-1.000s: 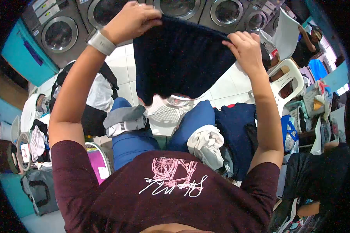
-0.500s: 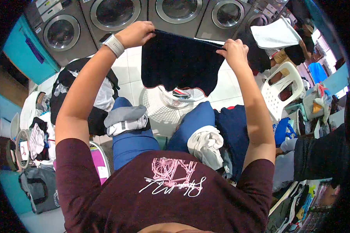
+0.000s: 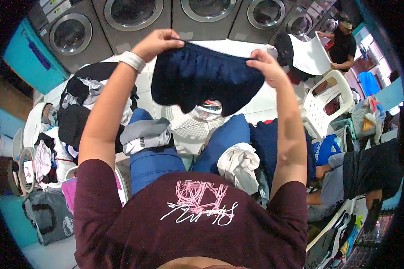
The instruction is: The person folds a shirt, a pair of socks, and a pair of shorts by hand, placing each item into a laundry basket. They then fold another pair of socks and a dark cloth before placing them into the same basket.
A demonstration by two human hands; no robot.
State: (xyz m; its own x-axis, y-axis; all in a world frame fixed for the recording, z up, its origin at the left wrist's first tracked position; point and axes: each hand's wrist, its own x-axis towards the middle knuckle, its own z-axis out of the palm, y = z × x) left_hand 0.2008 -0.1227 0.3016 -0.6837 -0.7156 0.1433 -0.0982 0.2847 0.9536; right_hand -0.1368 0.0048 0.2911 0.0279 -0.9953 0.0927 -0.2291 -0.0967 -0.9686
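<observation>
A pair of dark navy shorts (image 3: pixel 202 74) hangs spread out in front of me, held up by its gathered waistband. My left hand (image 3: pixel 160 41) pinches one end of the waistband, and my right hand (image 3: pixel 268 67) pinches the other. Below the hem, a white perforated basket (image 3: pixel 205 112) is partly visible on the floor with something red and white in it. Grey and white cloth (image 3: pixel 146 130) rests over my left thigh. A crumpled off-white cloth (image 3: pixel 239 162) lies on my right thigh, with dark blue fabric (image 3: pixel 280 143) beside it.
Front-loading machines (image 3: pixel 134 13) line the far side. Piled laundry (image 3: pixel 90 96) sits at my left, near a grey bag (image 3: pixel 49 217). To the right are a white plastic chair (image 3: pixel 325 103), a person (image 3: pixel 343 49) holding a white sheet (image 3: pixel 310 54), and another person in dark clothes (image 3: pixel 368 175).
The dark garment has turned and spread, so its gathered waistband and leg shape now show. Both hands still grip it. At the back right, the person's white sheet has swung lower.
</observation>
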